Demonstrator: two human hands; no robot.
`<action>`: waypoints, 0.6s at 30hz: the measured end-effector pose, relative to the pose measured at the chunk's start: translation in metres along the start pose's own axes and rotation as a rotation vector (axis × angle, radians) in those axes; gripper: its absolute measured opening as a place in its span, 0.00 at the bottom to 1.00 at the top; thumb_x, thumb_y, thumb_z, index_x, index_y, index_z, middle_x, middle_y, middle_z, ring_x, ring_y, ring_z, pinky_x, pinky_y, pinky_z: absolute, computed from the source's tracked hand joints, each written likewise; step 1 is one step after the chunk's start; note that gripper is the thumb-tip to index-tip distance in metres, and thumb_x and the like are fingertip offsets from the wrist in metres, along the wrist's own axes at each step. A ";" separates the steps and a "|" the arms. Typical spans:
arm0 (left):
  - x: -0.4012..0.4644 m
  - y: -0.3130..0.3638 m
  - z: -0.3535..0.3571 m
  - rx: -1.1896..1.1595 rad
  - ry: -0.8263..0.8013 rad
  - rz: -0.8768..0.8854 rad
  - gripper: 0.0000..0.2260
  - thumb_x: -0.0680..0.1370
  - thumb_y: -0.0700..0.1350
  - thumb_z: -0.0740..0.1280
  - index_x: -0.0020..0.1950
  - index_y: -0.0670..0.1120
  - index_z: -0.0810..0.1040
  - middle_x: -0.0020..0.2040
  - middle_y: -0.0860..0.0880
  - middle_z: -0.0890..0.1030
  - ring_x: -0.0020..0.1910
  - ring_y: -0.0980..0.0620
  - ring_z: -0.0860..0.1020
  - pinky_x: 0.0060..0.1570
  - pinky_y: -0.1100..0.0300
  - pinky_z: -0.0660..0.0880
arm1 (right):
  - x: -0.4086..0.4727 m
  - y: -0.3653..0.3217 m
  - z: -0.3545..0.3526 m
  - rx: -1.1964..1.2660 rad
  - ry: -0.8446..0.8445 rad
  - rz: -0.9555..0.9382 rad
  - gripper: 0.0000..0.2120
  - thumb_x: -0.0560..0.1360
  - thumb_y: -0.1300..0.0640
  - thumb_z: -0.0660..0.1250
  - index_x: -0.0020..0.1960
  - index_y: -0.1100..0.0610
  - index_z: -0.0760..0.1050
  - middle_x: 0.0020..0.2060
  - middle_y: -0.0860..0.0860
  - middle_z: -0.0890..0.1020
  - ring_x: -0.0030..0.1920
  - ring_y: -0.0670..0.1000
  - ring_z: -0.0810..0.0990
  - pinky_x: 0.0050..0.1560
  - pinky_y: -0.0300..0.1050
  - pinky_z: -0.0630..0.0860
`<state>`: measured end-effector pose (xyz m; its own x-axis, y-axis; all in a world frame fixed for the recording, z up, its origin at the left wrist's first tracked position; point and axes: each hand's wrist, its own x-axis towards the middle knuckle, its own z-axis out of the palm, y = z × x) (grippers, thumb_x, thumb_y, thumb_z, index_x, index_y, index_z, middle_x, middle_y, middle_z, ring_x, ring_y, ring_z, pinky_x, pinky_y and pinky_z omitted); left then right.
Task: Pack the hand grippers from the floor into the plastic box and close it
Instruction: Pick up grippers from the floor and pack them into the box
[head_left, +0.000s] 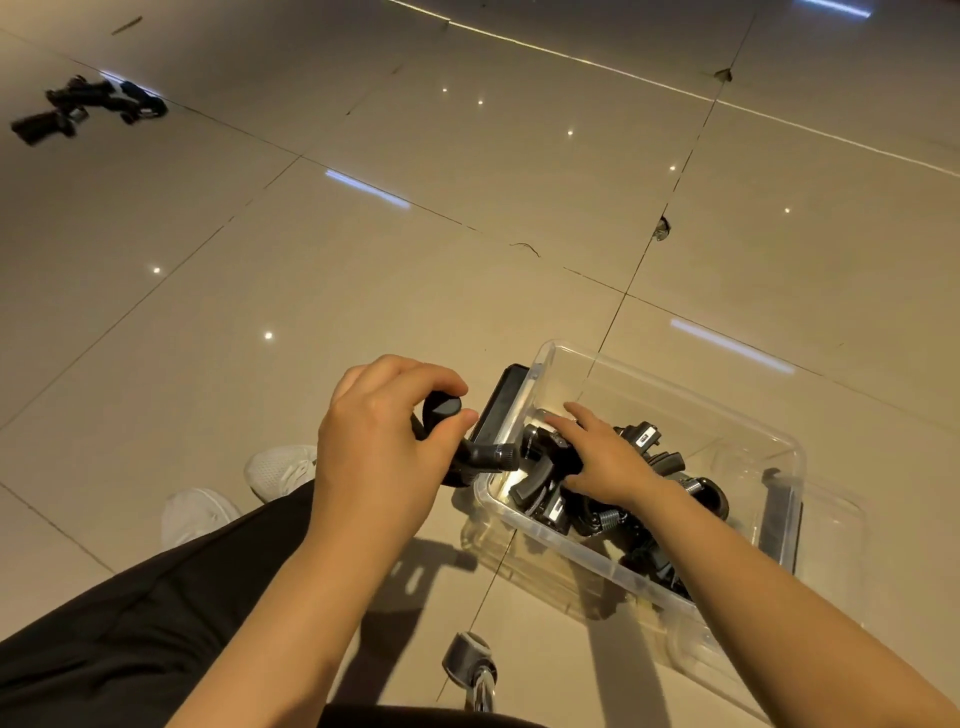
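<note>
Left hand (384, 441) curled round a black hand gripper (467, 441), held just beside the near-left rim of the clear plastic box (675, 395) on the tiled floor (363, 260). Right hand (602, 457) inside the box, fingers fairly straight, pressing on the pile of grippers (597, 499) there. More hand grippers on the floor (83, 106), far off at upper left. Chair caster (470, 657) near the bottom edge

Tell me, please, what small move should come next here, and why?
Probably carry the hand gripper in the left hand over the plastic box's rim and drop it in: it hangs just outside, while the right hand presses those already inside.
</note>
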<state>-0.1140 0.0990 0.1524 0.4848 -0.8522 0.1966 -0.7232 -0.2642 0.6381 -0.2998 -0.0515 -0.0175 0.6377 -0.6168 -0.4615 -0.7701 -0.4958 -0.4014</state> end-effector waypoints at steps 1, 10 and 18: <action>0.001 0.001 0.001 -0.034 0.011 -0.029 0.08 0.69 0.45 0.75 0.45 0.53 0.80 0.43 0.58 0.77 0.47 0.53 0.74 0.47 0.69 0.67 | -0.016 -0.010 -0.004 0.183 0.148 -0.014 0.33 0.71 0.59 0.70 0.73 0.48 0.61 0.73 0.50 0.60 0.71 0.51 0.63 0.69 0.50 0.66; -0.010 0.032 0.013 -0.337 0.019 -0.187 0.05 0.74 0.47 0.69 0.46 0.53 0.74 0.46 0.56 0.75 0.48 0.65 0.72 0.42 0.78 0.66 | -0.128 -0.108 -0.031 1.274 0.517 0.025 0.19 0.73 0.49 0.66 0.63 0.41 0.69 0.59 0.37 0.73 0.50 0.32 0.78 0.54 0.41 0.77; -0.031 0.043 0.010 -0.563 -0.053 -0.240 0.03 0.75 0.46 0.68 0.45 0.53 0.75 0.45 0.53 0.77 0.46 0.62 0.74 0.47 0.64 0.73 | -0.130 -0.129 -0.047 1.347 0.753 0.113 0.20 0.72 0.49 0.71 0.61 0.39 0.68 0.62 0.40 0.72 0.61 0.45 0.75 0.55 0.40 0.73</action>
<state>-0.1651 0.1093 0.1664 0.5661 -0.8238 -0.0290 -0.2193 -0.1844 0.9581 -0.2841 0.0634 0.1315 0.1039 -0.9717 -0.2120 0.0376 0.2169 -0.9755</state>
